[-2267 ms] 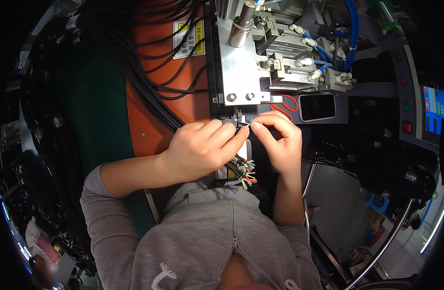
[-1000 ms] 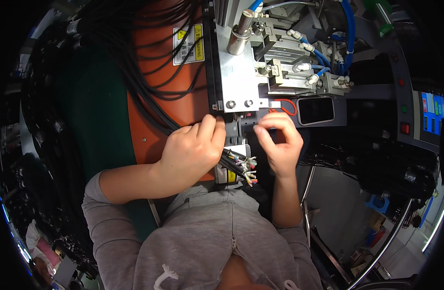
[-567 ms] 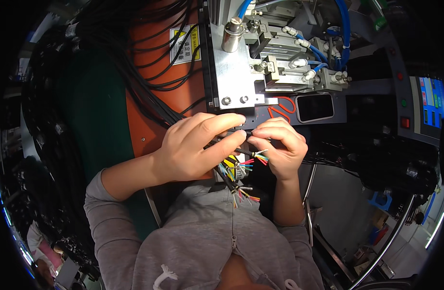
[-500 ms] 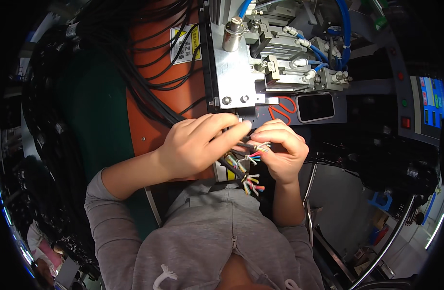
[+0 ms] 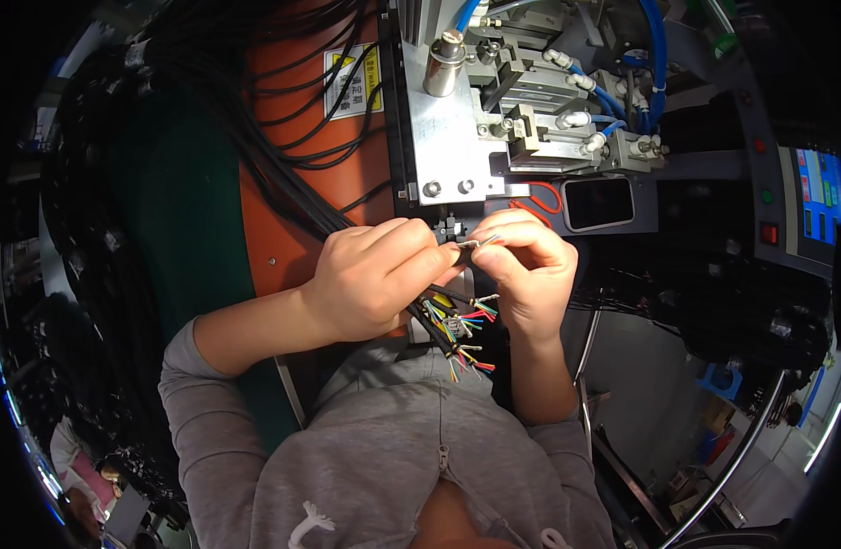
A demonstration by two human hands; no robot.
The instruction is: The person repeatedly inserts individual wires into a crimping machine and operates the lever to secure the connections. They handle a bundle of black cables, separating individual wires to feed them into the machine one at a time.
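My left hand (image 5: 370, 279) is closed around several black cables, pinching one of them near its end between thumb and forefinger. The stripped wire ends (image 5: 481, 242) of that cable stick out toward my right hand (image 5: 533, 274), whose thumb and forefinger are pinched on them. Below my left hand hang other black cables (image 5: 431, 328) of the bunch, their coloured wires (image 5: 477, 316) fanned out in red, green, blue, yellow and white. Just beyond the fingertips is a small black fixture (image 5: 450, 229) under the machine's metal plate.
A metal plate with bolts (image 5: 448, 156) stands ahead, beside pneumatic cylinders (image 5: 548, 137) with blue hoses. Red-handled scissors (image 5: 541, 203) and a phone (image 5: 599, 203) lie to the right. Long black cables (image 5: 283, 197) run across the orange surface (image 5: 288, 261) at left. A screen (image 5: 818, 201) glows far right.
My hands have drawn closer together, with the right fingers now pinching one cable's wire ends. The hanging cable ends have shifted, and the black fixture has come into view.
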